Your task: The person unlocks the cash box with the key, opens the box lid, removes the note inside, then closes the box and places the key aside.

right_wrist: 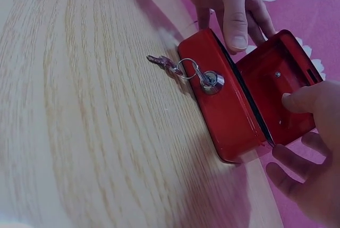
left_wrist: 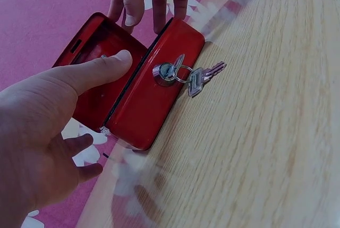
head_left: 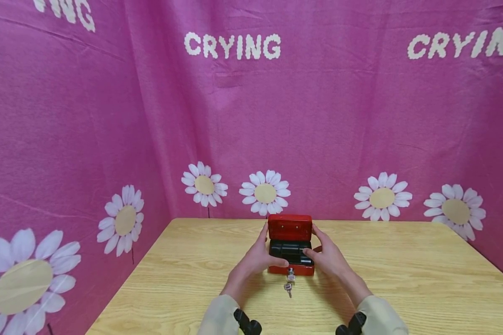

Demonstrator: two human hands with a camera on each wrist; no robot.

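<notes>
A red metal cash box (head_left: 291, 270) stands on the table with its lid (head_left: 290, 227) raised. Inside it is a black tray (head_left: 285, 249). One key (left_wrist: 179, 63) sits in the front lock (left_wrist: 164, 73), and another key (left_wrist: 197, 81) hangs from its ring. My left hand (head_left: 255, 256) is at the box's left side, thumb extended over the front edge and fingers reaching back toward the lid. My right hand (head_left: 330, 256) is at the right side, its thumb over the tray and its fingers beside the lid. Whether the fingertips touch the box is hard to tell.
The light wooden table (head_left: 184, 270) extends to both sides of the box. Behind it and to the left hangs a pink cloth (head_left: 318, 116) with white flowers and lettering. Black wrist mounts (head_left: 247, 322) are at both sleeves.
</notes>
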